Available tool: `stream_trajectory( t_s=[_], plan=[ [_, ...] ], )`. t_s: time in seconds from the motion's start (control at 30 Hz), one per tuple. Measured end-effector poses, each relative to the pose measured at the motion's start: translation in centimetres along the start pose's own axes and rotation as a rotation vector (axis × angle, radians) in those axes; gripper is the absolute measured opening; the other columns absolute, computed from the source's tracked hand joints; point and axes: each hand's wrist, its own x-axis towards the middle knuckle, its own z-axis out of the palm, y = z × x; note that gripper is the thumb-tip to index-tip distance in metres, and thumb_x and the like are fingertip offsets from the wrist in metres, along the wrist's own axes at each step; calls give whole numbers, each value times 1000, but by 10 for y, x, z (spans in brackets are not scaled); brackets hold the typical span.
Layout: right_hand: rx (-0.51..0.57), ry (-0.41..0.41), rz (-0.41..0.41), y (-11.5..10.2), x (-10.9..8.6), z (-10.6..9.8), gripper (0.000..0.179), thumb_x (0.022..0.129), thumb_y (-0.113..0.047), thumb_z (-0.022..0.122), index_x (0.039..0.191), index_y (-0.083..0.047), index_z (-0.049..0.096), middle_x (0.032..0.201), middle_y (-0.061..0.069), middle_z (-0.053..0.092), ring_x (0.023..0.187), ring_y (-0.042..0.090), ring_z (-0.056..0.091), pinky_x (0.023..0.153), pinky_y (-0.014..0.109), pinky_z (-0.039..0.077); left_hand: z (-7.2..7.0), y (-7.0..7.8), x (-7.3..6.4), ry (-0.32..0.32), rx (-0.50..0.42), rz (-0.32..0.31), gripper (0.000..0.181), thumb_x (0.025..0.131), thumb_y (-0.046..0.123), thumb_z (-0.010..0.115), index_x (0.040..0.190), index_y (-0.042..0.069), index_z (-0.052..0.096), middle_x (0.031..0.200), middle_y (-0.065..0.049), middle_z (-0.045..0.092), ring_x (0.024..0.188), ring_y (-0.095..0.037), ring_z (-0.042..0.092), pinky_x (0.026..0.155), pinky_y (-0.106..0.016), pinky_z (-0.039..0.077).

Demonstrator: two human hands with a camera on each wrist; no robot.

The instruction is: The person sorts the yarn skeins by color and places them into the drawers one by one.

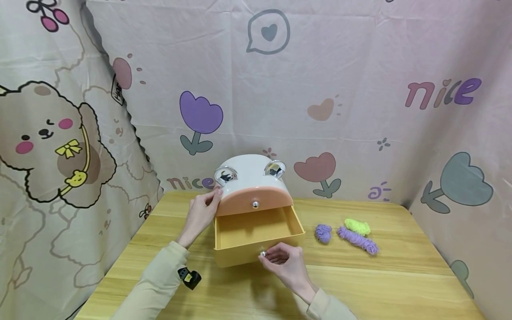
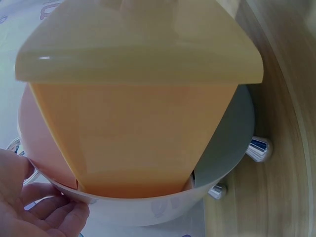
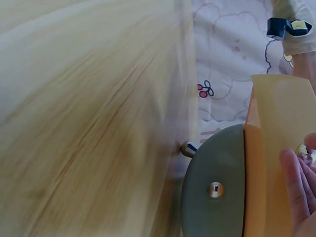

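Note:
A small white storage box (image 1: 250,173) with two silver eye-like rings stands on the table. Its yellow middle drawer (image 1: 238,258) is pulled well out, between a pink upper drawer (image 1: 236,203) and a grey-green lower drawer (image 3: 213,165). My left hand (image 1: 201,213) holds the box's left side near an eye ring. In the left wrist view, its thumb and fingers grip the rim of the white shell (image 2: 133,212). My right hand (image 1: 290,267) pinches the yellow drawer's silver knob (image 1: 262,254) between thumb and fingers. The head view shows the drawer's inner floor.
Right of the box lie a purple yarn bundle (image 1: 323,233), a longer purple yarn skein (image 1: 357,240) and a yellow-green yarn bundle (image 1: 357,226). They rest on the wooden table (image 1: 392,280). A printed curtain (image 1: 256,89) hangs behind the table.

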Motion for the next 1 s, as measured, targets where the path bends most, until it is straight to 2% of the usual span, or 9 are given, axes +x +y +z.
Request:
stream_trajectory(
  t_s=[0.33,0.5,0.63,0.77,0.87,0.93,1.0],
  plan=[
    [0,2,-2,3,-2,0,13,79,-4,83,84,-2,71,77,15,77,65,-6,68,57,24,59,0,0,0,8,6,4,42,104,37,53,135,11,63,143,-9,58,135,-39,53,114,-55,40],
    [8,5,-47,7,-4,-4,11,81,-3,81,88,-1,72,77,16,77,66,-5,69,58,23,59,0,0,0,5,5,1,42,104,37,53,135,11,62,144,-10,58,136,-40,52,114,-56,39],
    [40,35,-122,11,-4,-12,8,82,4,77,88,0,72,72,18,75,58,5,71,54,24,58,0,1,-1,7,6,0,43,104,39,53,135,12,63,143,-8,59,136,-39,53,114,-55,40],
    [79,157,-250,18,-2,-25,11,82,16,69,84,5,69,61,21,68,50,13,68,47,22,55,0,1,-2,9,9,1,42,104,39,53,135,12,63,143,-8,59,135,-39,54,113,-55,40],
    [118,278,-346,27,0,-37,13,83,24,58,82,13,65,54,20,62,44,12,61,42,21,50,-1,1,-2,5,1,1,42,104,38,53,136,12,63,144,-8,58,136,-40,53,114,-56,39],
    [153,363,-364,33,1,-45,13,86,25,52,81,18,61,52,15,60,41,12,57,39,22,47,0,1,-1,4,-1,0,42,104,38,53,136,12,63,144,-7,58,136,-40,52,115,-55,39],
    [155,454,-313,38,1,-54,16,91,22,48,80,21,59,51,7,61,41,10,55,39,21,45,0,1,-1,3,-1,0,43,104,39,53,136,12,63,144,-7,58,136,-40,52,115,-56,38]
  ],
)
